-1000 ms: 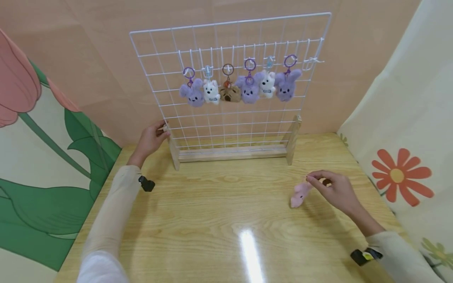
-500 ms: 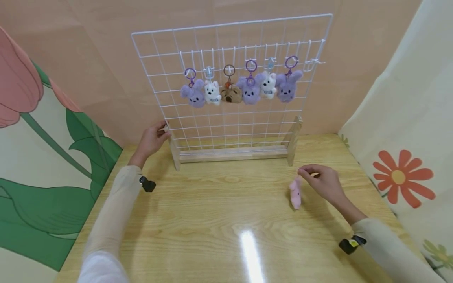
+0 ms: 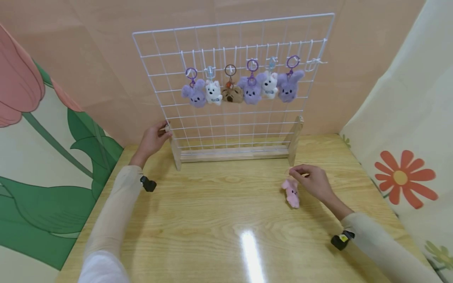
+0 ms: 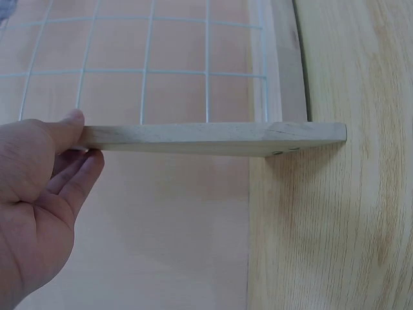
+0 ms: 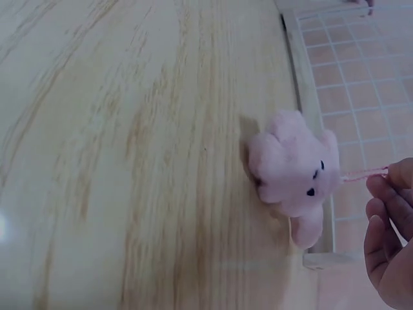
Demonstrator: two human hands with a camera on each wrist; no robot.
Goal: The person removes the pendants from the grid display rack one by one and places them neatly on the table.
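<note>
Cord point(image 5: 364, 174) pinched by right hand point(image 3: 313, 181), pink plush point(image 5: 292, 168) below: likely light, soft, best cord-held; upright point(image 4: 213, 133) gripped by left hand point(image 3: 152, 139).

The left arm point(image 3: 113, 208) stretches forward, its left hand point(image 3: 151, 140) gripping with the thumb opposed to the fingers. The right arm point(image 3: 383, 243) slants inward from the person's right; the right hand point(image 3: 314, 182) pinches at thumb and fingertip, remaining fingers curled.

right hand point(image 3: 313, 182) — cut by right wrist view's edge | wooden upright point(image 4: 213, 134) — tip hidden by left hand point(image 4: 32, 213) | white plush's tag point(image 3: 214, 100) too small to read
</note>
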